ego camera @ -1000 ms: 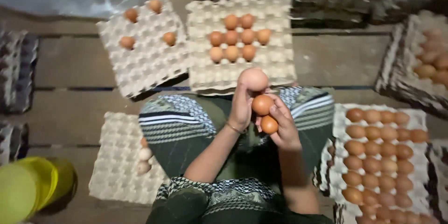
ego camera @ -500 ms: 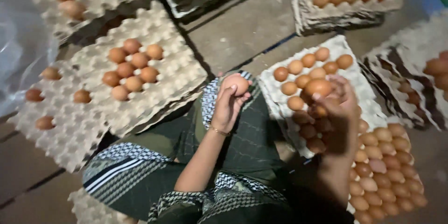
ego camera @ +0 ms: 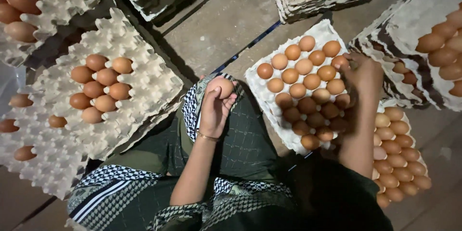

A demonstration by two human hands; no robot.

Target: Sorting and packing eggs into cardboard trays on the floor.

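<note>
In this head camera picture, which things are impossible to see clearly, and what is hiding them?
- Right hand: its fingers are turned away over the egg tray; whether it holds an egg cannot be told.
- Eggs under the right forearm: in shadow, count unclear.
- Left hand: holds one egg; the palm covers its lower part.
- Trays at the top and right edges: cut off by the frame.
- Lower stacked trays: hidden by those above.
</note>
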